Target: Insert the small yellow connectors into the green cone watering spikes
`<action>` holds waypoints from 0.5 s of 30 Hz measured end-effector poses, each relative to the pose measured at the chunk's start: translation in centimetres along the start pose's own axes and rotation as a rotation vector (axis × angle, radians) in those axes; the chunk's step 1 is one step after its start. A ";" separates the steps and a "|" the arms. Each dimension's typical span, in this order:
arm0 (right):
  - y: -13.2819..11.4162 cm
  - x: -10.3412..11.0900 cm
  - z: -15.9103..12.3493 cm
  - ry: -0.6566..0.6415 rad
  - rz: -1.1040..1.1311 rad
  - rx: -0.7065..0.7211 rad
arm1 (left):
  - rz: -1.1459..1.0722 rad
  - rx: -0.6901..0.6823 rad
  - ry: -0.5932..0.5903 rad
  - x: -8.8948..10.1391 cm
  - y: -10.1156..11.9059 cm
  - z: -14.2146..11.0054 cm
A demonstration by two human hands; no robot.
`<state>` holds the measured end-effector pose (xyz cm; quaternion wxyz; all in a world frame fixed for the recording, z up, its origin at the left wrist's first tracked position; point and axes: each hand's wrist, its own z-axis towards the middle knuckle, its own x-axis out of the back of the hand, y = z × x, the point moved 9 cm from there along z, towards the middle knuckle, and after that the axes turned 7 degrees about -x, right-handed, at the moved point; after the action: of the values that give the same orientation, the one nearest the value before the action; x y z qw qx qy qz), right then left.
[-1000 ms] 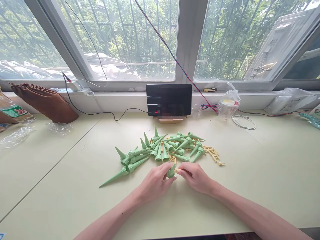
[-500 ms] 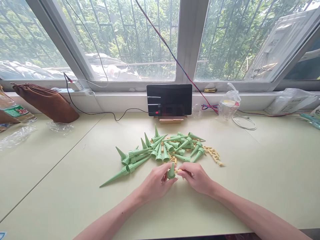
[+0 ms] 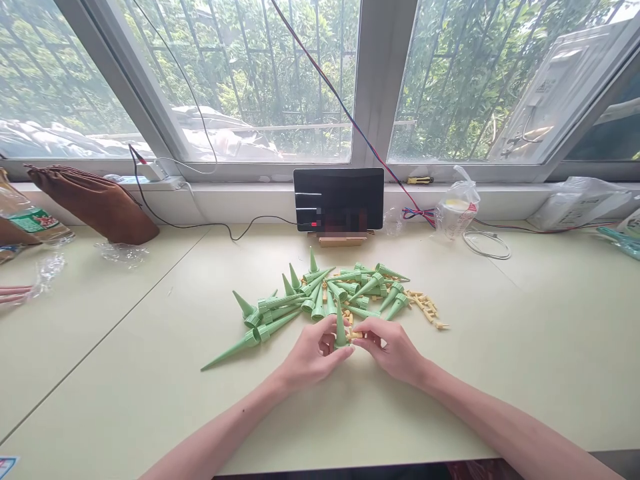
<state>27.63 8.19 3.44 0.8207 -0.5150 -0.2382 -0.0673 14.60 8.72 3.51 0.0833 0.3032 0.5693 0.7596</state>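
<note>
My left hand [image 3: 316, 352] is closed round the base of a green plastic watering spike [image 3: 341, 325], its point upward. Between the thumb and fingers of my right hand [image 3: 391, 345] is a small yellow plastic valve [image 3: 355, 335], held against the spike's right side. How far it fits into the spike is hidden by my fingers. Just beyond my hands lies a heap of green spikes [image 3: 280, 305], some upright and others on their sides. More yellow valves [image 3: 425, 307] lie at the heap's right end and among the spikes.
Behind the heap a black tablet [image 3: 340, 200] leans on a wooden stand [image 3: 343, 240]. A brown pouch [image 3: 95, 203] and a plastic bottle [image 3: 35, 220] are at the left. A bagged cup [image 3: 456, 210] and a coiled white cable [image 3: 487, 245] are at the right, near the window sill.
The held spike has tipped more upright, showing more of its length. My right hand has shifted slightly, and more of the yellow valve shows. Pink strips have appeared at the left edge.
</note>
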 end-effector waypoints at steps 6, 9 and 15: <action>-0.7 0.7 0.4 0.039 0.032 0.000 | -0.140 0.067 0.025 0.0 -0.7 0.2; -0.8 0.8 0.5 0.044 0.027 0.004 | -0.136 0.056 0.025 0.0 -0.7 0.3; -0.7 0.8 0.5 0.060 0.018 0.022 | -0.125 0.046 -0.008 -0.3 -0.5 0.3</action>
<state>27.93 8.37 4.59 0.8337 -0.5056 -0.2096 -0.0729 14.92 9.01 2.96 0.1261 0.2721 0.6041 0.7384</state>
